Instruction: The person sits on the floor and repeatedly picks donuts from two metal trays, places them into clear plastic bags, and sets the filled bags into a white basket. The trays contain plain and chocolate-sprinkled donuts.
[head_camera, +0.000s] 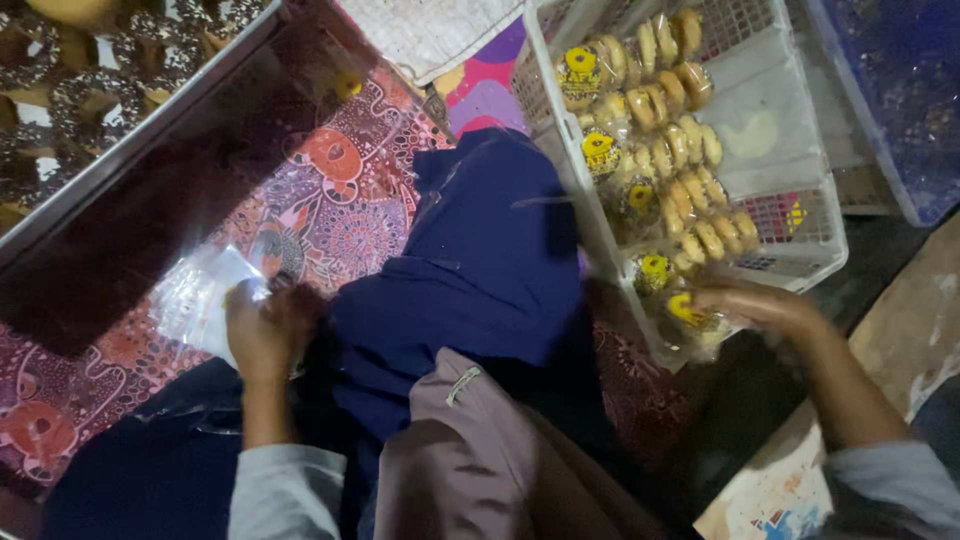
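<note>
I am closing my right hand (750, 305) lightly around a light, crush-prone clear pack of pastries (695, 318) at the white crate's (800, 262) near edge, while my left hand (262, 330) is pinching thin, slippery plastic bags (205, 295) by their edge.

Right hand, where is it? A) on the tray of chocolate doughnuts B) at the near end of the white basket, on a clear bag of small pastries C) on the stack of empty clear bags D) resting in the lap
B: the right hand lies on a bag of pastries with a yellow label at the near end of the white basket; the left hand is the one at the empty clear bags.
</note>
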